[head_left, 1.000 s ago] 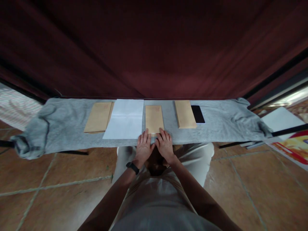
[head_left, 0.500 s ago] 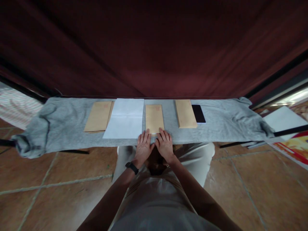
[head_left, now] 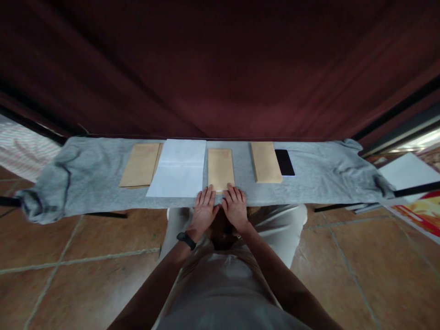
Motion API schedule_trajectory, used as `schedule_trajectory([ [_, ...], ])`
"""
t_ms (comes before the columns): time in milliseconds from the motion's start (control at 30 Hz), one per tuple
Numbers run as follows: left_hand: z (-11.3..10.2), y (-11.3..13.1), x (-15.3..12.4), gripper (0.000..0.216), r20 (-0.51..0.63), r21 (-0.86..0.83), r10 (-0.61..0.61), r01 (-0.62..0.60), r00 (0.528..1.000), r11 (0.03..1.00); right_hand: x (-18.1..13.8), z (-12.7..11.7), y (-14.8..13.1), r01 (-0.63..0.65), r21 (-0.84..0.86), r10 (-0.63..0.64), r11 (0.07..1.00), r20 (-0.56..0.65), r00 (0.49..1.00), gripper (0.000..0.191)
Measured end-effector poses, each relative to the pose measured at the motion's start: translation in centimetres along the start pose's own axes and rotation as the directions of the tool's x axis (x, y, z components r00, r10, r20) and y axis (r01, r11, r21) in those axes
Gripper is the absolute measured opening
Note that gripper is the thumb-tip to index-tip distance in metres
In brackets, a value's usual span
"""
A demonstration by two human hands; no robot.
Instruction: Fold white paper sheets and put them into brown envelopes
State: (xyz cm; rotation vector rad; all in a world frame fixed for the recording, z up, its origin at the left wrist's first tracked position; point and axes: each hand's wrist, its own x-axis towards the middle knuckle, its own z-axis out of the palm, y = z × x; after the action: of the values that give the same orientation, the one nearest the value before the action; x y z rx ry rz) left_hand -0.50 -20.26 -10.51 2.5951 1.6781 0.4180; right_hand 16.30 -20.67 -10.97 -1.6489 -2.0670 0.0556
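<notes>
A single brown paper envelope (head_left: pixel 220 168) with a small red print lies in front of me on the grey cloth. My left hand (head_left: pixel 205 208) rests flat at its lower left corner, fingers stretched out. At the lower right corner lies my right hand (head_left: pixel 235 207), also flat with its fingers extended. Between the fingertips a whitish strip shows along the envelope's near edge. Left of the envelope are creased white paper sheets (head_left: pixel 178 169), which partly overlap several brown envelopes (head_left: pixel 139 166). To the right stands a thick stack of brown envelopes (head_left: pixel 266 162).
A black flat object (head_left: pixel 285 162), like a phone or notebook, lies partly under the right-hand stack. The grey cloth (head_left: pixel 326 174) covers a narrow table against a dark red curtain (head_left: pixel 220 73). White paper and a colourful print (head_left: pixel 421 213) are at the far right.
Both hands stay at the envelope's near edge with almost no movement. The view has shifted very slightly.
</notes>
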Motion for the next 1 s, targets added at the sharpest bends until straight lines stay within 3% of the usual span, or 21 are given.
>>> schedule_trajectory([
  [167, -0.6, 0.1, 0.0, 0.050, 0.003, 0.022, 0.035, -0.035, 0.999, 0.999, 0.0, 0.2, 0.0, 0.007, -0.012, -0.007, 1.000, -0.003, 1.000, 0.038],
  [500, -0.8, 0.2, 0.6, 0.063, 0.070, 0.058, 0.045, -0.049, 0.997, 0.997, -0.2, 0.4, 0.6, 0.062, -0.054, -0.062, 0.997, 0.001, 0.998, 0.040],
  [767, -0.6, 0.0, 0.5, 0.059, 0.015, 0.007, 0.028, -0.028, 0.999, 1.000, -0.6, 0.6, 1.1, 0.106, -0.053, -0.107, 0.993, -0.010, 0.994, 0.043],
  [1000, -0.6, -0.9, -0.3, 0.052, 0.003, -0.031, 0.096, -0.096, 0.995, 0.995, -0.6, 0.0, 1.3, 0.128, -0.015, -0.128, 0.992, -0.006, 0.992, 0.042],
])
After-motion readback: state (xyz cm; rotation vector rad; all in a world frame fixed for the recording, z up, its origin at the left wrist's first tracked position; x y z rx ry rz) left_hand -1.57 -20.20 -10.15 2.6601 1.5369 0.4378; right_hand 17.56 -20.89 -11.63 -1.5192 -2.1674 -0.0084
